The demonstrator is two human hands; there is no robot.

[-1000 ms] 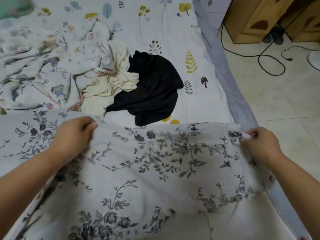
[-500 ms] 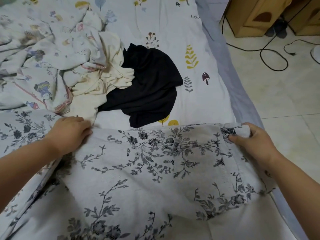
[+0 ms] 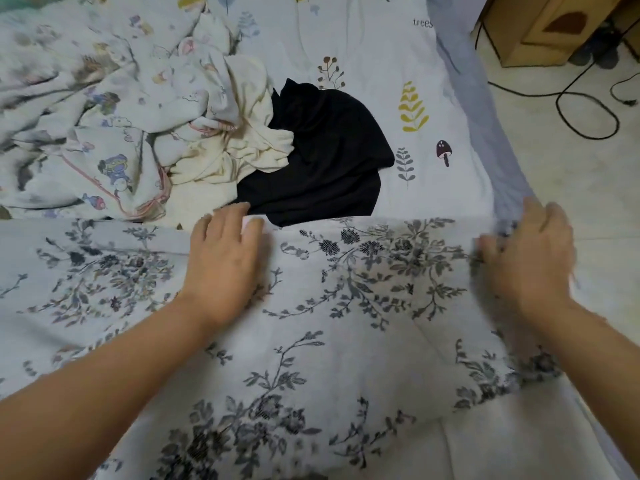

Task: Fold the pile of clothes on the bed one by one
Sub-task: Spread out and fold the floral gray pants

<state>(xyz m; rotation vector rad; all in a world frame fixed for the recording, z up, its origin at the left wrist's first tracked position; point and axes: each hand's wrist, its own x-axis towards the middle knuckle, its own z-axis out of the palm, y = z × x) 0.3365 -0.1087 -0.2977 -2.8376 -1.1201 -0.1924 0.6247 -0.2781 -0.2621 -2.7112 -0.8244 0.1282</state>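
Note:
A white garment with a grey flower print (image 3: 346,323) lies spread across the near part of the bed. My left hand (image 3: 225,258) rests flat on its far edge, fingers straight. My right hand (image 3: 530,258), blurred, lies on the garment's far right corner at the bed's edge with fingers extended. Behind the garment sits the pile: a black garment (image 3: 325,154), a cream one (image 3: 249,143) and a white cartoon-print cloth (image 3: 104,140).
The bed sheet (image 3: 398,64) has a leaf and mushroom print; its grey side (image 3: 485,116) drops to a tiled floor (image 3: 571,188) on the right. Black cables (image 3: 588,109) and wooden furniture (image 3: 540,26) stand on the floor at the top right.
Both hands let go of the floral garment's far edge and now lie flat on it. The left hand moved right along the edge. The garment has settled onto the bed.

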